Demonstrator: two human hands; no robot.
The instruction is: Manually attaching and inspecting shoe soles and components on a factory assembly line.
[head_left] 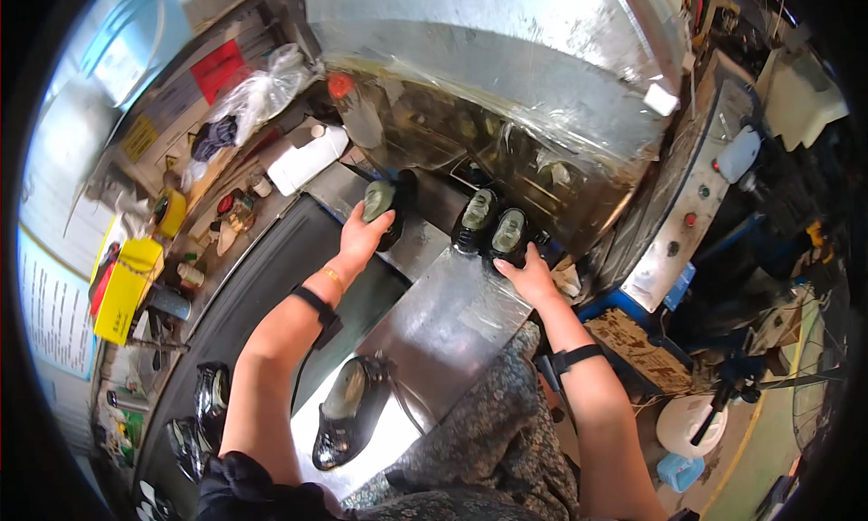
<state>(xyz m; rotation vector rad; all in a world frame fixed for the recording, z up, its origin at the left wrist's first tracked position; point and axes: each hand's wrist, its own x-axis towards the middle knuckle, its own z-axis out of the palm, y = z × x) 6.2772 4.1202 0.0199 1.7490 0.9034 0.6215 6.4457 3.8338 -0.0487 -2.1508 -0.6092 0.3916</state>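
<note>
My left hand (362,236) grips a glossy black shoe (394,230) with a grey-green inside, its thumb and fingers around the near end. Over to the right, my right hand (529,272) is closed around the near end of a second black shoe (508,236). Close beside that one stands another black shoe (476,218), which neither hand touches. All three are at the opening of a metal machine (470,114). Nearer my body, a single black lace-up shoe (348,413) rests on the shiny metal plate (434,313).
A dark conveyor belt (271,304) curves along my left, carrying more black shoes (212,399). Beyond it runs a cluttered bench with a yellow box (131,286) and a white container (307,159). A control panel with buttons (674,241) and a white bucket (692,426) are on the right.
</note>
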